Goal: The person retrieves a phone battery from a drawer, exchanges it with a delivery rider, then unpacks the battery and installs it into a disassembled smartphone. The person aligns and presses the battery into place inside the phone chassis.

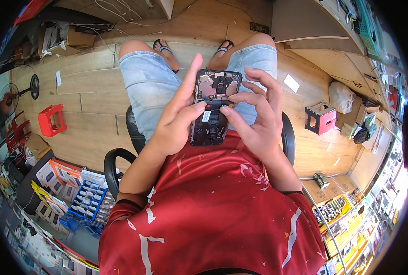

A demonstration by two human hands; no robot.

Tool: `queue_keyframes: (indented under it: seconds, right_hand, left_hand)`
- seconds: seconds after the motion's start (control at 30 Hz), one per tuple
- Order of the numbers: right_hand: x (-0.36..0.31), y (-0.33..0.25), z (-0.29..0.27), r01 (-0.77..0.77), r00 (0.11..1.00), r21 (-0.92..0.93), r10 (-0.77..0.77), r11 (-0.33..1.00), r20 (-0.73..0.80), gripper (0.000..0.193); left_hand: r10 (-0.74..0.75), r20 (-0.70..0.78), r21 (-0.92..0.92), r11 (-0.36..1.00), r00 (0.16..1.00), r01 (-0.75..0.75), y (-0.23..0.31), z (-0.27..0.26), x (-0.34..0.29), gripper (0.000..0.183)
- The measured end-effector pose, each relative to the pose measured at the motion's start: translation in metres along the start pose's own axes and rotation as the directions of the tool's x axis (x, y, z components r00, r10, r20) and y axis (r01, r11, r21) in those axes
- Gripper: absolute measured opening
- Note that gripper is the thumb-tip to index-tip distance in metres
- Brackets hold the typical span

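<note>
A smartphone with its back cover off (208,121) lies in front of my torso, its inner side facing up. The black battery fills the lower half; metal shields and a camera module (220,85) show at the top. My left hand (176,114) holds the phone by its left side, thumb pressed on the middle, index finger stretched up past the edge. My right hand (259,112) is at the right edge, thumb and index fingertip pinched close together just above the battery. Whether a small part sits between those fingertips is hidden. The other right fingers are bent and raised.
A red stool (52,120) and a fan (16,94) stand at left, a red-and-black stool (321,118) at right. A blue divided tray (88,199) is at lower left. Chair armrests (117,160) flank me. Shelves with goods (346,215) line the lower right.
</note>
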State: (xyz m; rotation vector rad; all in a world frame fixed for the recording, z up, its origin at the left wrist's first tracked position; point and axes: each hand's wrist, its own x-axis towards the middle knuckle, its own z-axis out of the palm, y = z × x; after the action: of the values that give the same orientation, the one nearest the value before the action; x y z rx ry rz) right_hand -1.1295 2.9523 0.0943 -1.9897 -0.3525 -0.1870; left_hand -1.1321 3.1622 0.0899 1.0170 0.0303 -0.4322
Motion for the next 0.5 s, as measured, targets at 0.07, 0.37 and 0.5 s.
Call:
queue_keyframes:
  seconds: [0.07, 0.37, 0.5]
  right_hand:
    - [0.0005, -0.0003, 0.0004, -0.005, 1.0, 0.001, 0.005, 1.0, 0.008, 0.029]
    - [0.0018, -0.0002, 0.0027, -0.01, 0.999, 0.042, 0.009, 0.999, 0.032, 0.025]
    - [0.0004, 0.0002, 0.0039, -0.024, 0.999, 0.066, 0.022, 0.998, 0.038, 0.022]
  left_hand:
    - [-0.007, 0.008, -0.122, 0.992, 1.0, 0.008, 0.0003, 0.0014, 0.0001, 0.092]
    - [0.122, 0.019, 0.107, 0.987, 0.992, -0.124, -0.0026, 0.0083, -0.0016, 0.113]
    - [0.116, 0.005, 0.151, 0.982, 0.993, -0.115, -0.0051, 0.0072, -0.0015, 0.109]
